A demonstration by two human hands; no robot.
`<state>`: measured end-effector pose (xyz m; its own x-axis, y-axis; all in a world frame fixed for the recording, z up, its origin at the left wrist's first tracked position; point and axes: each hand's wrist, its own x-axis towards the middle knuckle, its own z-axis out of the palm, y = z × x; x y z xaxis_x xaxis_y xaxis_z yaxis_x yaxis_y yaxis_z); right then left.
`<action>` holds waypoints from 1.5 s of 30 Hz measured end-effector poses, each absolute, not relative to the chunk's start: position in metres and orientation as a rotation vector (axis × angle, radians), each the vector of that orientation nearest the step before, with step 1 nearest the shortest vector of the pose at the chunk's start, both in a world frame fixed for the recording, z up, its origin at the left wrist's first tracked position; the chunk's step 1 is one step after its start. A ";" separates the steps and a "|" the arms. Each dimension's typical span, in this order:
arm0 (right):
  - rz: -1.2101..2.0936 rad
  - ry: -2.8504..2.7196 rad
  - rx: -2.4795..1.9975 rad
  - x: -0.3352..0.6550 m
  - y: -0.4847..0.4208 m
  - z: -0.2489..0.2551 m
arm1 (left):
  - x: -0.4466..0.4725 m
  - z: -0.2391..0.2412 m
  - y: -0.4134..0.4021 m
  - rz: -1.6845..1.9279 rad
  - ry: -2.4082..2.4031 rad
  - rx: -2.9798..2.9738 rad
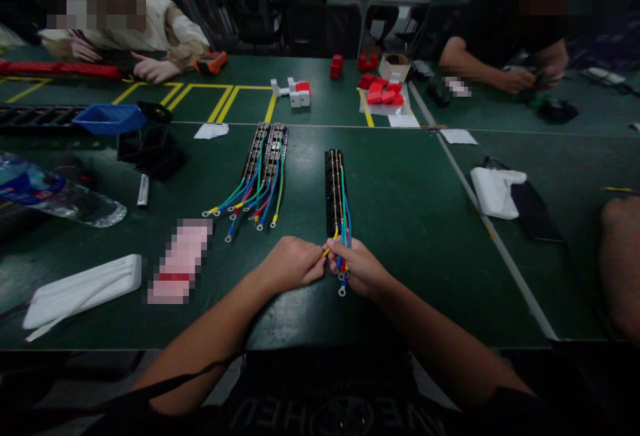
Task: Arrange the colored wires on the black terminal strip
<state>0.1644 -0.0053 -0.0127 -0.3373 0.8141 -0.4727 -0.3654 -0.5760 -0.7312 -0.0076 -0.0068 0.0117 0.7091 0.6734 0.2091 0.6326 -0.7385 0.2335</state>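
Note:
In front of me a long black strip with metal bars lies on the green table, coloured wires running from it toward me. My left hand is closed, pinching the yellow wire near the strip's close end. My right hand is closed around the bundle of blue, green and red wires, its thumb and finger also at the yellow wire. Ring terminals stick out below the right hand. Left of this strip, similar strips lie side by side, with several ring-ended wires fanned toward me.
A white power bank, a marker, a plastic bottle and a blue tray are at left. Red parts lie on a bag farther back. A white object rests at right. Co-workers sit across the table.

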 end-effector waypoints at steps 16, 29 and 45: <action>1.968 -0.671 -1.119 0.164 -0.005 -0.010 | -0.008 0.011 -0.007 0.485 1.081 2.731; 1.978 -0.690 -1.097 0.165 -0.005 -0.012 | -0.008 0.006 -0.006 0.554 1.051 2.714; 1.991 -0.673 -1.087 0.165 -0.005 -0.012 | -0.007 0.006 -0.006 0.559 1.051 2.677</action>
